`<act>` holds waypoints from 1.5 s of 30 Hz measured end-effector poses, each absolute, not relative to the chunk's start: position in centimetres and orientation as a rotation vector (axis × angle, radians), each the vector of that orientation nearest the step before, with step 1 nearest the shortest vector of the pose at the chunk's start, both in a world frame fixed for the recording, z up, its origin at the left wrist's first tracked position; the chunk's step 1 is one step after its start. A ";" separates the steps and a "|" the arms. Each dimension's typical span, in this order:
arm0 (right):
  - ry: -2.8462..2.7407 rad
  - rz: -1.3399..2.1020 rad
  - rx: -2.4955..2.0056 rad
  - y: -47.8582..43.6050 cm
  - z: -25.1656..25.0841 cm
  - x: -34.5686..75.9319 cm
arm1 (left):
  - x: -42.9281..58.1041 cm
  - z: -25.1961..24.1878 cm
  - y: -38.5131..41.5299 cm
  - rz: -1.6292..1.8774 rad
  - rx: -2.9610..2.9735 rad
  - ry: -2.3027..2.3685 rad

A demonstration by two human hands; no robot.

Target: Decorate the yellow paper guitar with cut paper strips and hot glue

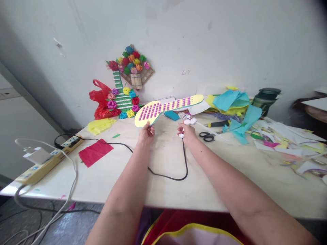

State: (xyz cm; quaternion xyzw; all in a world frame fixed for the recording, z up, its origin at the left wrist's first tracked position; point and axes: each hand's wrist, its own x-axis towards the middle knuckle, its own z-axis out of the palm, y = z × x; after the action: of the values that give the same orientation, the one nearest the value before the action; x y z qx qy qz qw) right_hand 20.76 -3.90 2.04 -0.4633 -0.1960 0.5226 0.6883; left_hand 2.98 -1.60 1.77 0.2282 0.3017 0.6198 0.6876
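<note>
My left hand (147,132) is closed on the lower edge of a yellow guitar-shaped cutout (150,117), which is tilted up above the table. Rows of purple strips cover its face, and its neck points to the right. In my right hand (187,132) is a white hot glue gun (189,120), with my fingers wrapped round its handle. A glue stick seems to reach out of its back end toward the right. From the handle a black cord (184,160) loops over the table to the left. The two hands are apart.
A yellow power strip (43,165) lies at the left, near red paper (95,152). Black-handled scissors (207,136) and a yellow-black cutter (218,124) lie right of my hand. Paper scraps (288,139) cover the right side. A flowered green guitar (123,101) leans at the wall.
</note>
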 end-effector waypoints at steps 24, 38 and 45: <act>-0.788 0.875 -1.165 -3.0 0.8 21.7 | 2.3 1.9 -1.6 1.262 0.374 0.542; -0.530 1.163 -0.977 -3.9 2.1 20.5 | 3.8 1.9 -1.8 1.363 0.579 0.658; -0.449 1.255 -0.753 -3.2 1.9 21.2 | 5.0 1.3 -1.7 1.378 0.744 0.717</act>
State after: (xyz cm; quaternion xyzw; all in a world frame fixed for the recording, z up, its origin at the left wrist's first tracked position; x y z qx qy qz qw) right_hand 21.21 -3.19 1.93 -0.3408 -0.2033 0.5680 0.7210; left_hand 5.00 -1.71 1.29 0.3275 0.3158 0.6070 0.6516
